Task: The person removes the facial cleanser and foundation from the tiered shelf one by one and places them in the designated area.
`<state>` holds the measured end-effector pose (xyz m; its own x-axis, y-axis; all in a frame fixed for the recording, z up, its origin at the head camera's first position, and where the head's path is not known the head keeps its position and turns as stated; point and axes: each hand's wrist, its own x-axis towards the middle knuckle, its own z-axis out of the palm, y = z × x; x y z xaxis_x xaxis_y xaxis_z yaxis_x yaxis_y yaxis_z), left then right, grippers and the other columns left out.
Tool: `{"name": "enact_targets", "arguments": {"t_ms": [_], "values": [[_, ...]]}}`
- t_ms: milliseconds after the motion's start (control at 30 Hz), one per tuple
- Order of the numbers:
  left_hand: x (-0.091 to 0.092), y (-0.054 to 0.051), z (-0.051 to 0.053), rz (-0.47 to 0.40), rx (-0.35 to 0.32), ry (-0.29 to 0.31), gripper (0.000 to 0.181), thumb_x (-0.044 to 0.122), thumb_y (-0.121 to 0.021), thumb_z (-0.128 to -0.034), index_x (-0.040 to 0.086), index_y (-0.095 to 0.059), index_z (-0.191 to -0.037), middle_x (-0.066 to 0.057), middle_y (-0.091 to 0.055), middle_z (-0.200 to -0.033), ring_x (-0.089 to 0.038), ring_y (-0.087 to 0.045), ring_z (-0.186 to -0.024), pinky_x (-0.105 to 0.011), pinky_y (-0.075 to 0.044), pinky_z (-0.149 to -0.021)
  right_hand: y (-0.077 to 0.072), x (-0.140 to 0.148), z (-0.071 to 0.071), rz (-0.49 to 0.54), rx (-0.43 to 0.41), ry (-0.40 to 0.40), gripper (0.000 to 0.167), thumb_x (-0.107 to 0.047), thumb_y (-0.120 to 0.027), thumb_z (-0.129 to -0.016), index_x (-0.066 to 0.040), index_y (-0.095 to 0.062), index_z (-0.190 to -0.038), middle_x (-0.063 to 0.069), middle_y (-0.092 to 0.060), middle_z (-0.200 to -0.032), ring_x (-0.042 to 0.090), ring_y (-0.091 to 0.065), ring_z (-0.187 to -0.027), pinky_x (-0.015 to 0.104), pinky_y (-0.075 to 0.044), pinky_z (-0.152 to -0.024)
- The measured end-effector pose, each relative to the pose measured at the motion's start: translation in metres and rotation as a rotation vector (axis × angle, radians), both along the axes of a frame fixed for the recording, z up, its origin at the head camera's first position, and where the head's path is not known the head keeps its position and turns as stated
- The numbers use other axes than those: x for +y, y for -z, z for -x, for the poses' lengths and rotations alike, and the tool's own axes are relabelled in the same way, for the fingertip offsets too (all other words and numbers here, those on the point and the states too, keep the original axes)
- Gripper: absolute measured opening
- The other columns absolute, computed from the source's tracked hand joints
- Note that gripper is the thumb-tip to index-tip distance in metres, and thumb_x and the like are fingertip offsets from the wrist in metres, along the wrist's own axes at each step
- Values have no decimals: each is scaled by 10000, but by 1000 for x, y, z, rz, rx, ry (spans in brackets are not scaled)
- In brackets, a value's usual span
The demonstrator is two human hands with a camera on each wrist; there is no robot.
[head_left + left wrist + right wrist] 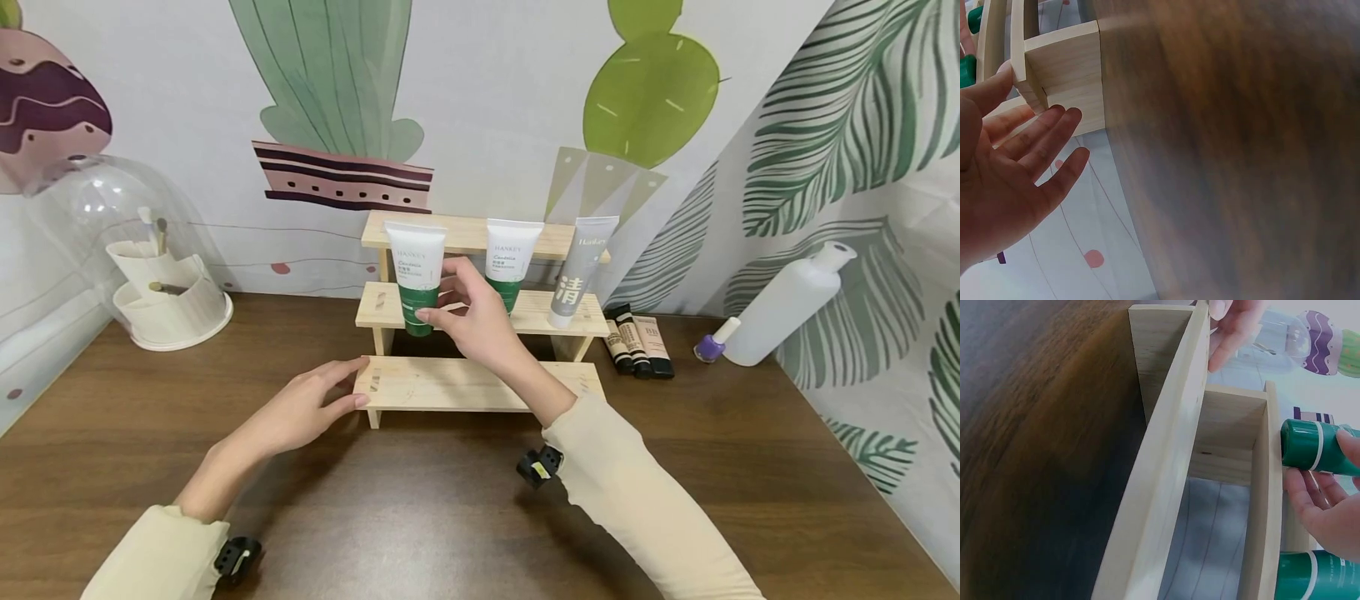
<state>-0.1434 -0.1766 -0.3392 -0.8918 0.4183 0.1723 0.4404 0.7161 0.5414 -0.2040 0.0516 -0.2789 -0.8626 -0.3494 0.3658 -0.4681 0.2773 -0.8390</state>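
Note:
A three-tier wooden shelf (480, 385) stands on the table. My right hand (480, 321) pinches a white and green tube (417, 279) between thumb and fingers at the middle tier's left end; in the right wrist view the tube's green cap (1300, 445) is at the tier's edge. A second white and green tube (512, 258) and a grey tube (582, 271) stand on that tier. My left hand (311, 406) holds the left end of the lowest tier, thumb on its front edge; in the left wrist view the other fingers (1054, 137) are spread beside the board.
At the left, a clear dome (112, 225) covers a white holder with brushes. Several small tubes (637, 343) lie right of the shelf. Farther right are a purple nail polish bottle (708, 348) and a tilted white bottle (783, 308). A patterned cloth (487, 108) hangs behind.

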Motion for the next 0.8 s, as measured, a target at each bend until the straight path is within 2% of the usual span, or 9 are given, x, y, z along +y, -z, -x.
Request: {"name": "enact_targets", "arguments": {"t_ms": [400,800], "values": [[0,1,0,-1,6,-4,470,162,-604,-890,-64,-468,-1279,-224,-514,-1239,-336,-522,-1082,-490,-406,-907,-3,15,-13,-31,-38,-55,459,1,-693,-790,-85,-456,-1173,108,-631,-991,195,-595,-861,348,-500,-793],[0,2,0,-19,5,2,477,171,-599,-896,-60,-459,-1289,-207,-527,-1222,-280,-571,-997,-458,-436,-870,0,35,-23,-65,-145,-106,471,14,-700,-777,-78,-461,-1173,117,-633,-946,198,-613,-834,326,-489,-751]]}}
